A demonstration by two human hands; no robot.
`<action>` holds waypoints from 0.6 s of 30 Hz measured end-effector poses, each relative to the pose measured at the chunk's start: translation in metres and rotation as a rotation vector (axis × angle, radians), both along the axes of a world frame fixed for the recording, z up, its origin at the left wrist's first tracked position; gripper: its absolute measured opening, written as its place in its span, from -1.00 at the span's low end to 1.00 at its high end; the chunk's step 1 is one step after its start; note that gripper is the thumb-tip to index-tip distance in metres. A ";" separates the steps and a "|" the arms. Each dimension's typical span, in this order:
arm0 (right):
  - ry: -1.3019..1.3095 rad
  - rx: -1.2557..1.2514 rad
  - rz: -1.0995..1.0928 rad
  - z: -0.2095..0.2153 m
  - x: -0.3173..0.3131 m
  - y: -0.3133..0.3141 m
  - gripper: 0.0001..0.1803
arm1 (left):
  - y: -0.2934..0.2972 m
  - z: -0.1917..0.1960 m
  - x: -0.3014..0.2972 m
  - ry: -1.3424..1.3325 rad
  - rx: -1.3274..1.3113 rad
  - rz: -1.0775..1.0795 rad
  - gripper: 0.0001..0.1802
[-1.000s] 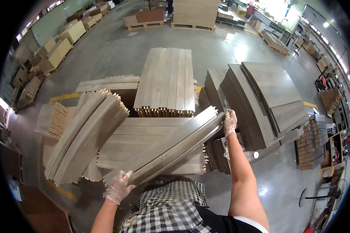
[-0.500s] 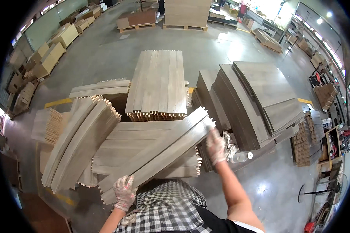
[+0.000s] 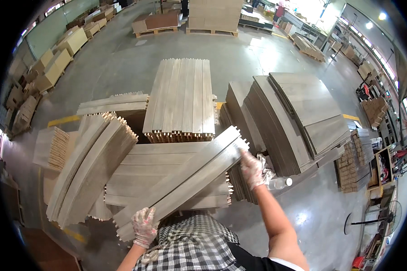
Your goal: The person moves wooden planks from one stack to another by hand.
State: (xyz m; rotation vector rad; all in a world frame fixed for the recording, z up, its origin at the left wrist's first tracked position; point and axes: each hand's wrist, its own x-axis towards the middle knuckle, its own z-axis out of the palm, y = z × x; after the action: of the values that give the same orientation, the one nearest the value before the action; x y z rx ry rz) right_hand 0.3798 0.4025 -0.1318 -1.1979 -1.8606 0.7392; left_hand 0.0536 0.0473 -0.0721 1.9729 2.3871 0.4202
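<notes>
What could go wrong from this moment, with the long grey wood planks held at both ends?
1. The bundle of long grey wood planks is gripped only at its ends by the gloved left hand and right hand; loose boards might slide out.
2. The far end may knock the leaning grey plank stack.

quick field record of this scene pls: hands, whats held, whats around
left hand: gloved left hand grips near end of the bundle
right hand: gloved right hand holds far end
held: bundle of long grey wooden floor planks, lying diagonally
beneath: flat stack of grey planks
right side: clear plastic bottle, leaning grey plank stacks
floor: grey concrete floor
</notes>
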 end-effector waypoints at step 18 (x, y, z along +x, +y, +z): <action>-0.263 -0.030 0.633 0.023 -0.120 -0.201 -0.40 | -0.001 0.002 0.000 -0.058 0.037 0.098 -0.08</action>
State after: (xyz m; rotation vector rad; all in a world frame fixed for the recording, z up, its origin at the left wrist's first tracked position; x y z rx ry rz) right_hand 0.2595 0.2015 -0.1085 -0.7362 -2.4982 0.9801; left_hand 0.0535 0.0465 -0.0702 1.8363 2.4647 0.5215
